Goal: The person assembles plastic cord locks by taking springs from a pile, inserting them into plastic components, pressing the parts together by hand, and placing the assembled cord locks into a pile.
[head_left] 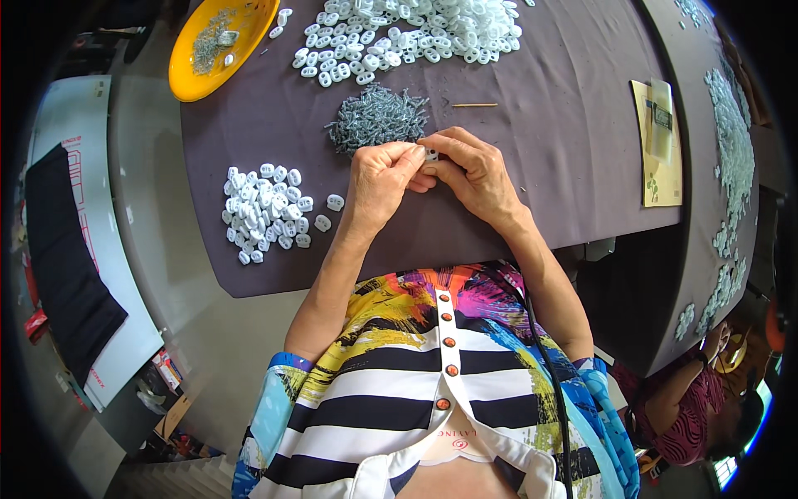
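Observation:
Both my hands meet over the middle of the dark table, just in front of a heap of small grey metal screws [378, 119]. A small white plastic piece with dark holes [431, 155] is pinched between the thumb and forefinger of my right hand [472, 172]. Against that piece rest the closed fingertips of my left hand [378, 179]; what they grip, if anything, is hidden. Left of my left hand lies a pile of white pieces [264, 208], a few of them loose at its side. Beyond the screws spreads a large heap of white oval two-holed pieces [416, 33].
A yellow plate [184, 71] with small metal bits stands at the far left edge. A thin wooden stick [475, 105] lies beyond my right hand, and a tan card or packet [657, 150] farther right. Another table [694, 249] holds more pale pieces, with a person [677, 407] near it.

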`<state>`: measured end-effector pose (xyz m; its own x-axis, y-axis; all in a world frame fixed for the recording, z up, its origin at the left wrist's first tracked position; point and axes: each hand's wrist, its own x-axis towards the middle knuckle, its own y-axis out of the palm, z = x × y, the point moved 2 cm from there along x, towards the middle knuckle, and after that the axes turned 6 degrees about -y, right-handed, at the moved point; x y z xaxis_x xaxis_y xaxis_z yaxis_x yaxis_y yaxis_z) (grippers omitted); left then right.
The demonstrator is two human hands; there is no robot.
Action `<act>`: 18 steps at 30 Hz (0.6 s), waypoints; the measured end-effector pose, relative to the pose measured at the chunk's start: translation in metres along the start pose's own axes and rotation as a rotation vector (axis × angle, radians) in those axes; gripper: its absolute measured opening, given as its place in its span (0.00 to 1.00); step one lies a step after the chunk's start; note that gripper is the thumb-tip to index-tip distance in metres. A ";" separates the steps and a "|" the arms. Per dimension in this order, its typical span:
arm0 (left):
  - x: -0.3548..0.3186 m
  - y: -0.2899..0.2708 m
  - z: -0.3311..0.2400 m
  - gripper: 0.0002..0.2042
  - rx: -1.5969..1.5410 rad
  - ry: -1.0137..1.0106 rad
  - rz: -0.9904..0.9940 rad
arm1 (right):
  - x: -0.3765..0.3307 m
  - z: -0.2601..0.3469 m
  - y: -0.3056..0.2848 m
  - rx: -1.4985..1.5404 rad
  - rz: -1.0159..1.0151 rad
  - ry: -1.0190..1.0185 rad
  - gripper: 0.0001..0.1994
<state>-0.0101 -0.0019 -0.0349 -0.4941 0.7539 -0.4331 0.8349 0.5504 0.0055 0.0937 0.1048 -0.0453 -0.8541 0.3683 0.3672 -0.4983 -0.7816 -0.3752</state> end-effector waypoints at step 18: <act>-0.002 0.005 0.007 0.11 -0.002 0.023 -0.076 | -0.003 0.001 0.002 0.016 -0.020 0.008 0.12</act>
<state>-0.0035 -0.0030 -0.0407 -0.5616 0.7177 -0.4118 0.7941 0.6072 -0.0248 0.0957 0.1012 -0.0461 -0.8452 0.3879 0.3678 -0.5129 -0.7820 -0.3541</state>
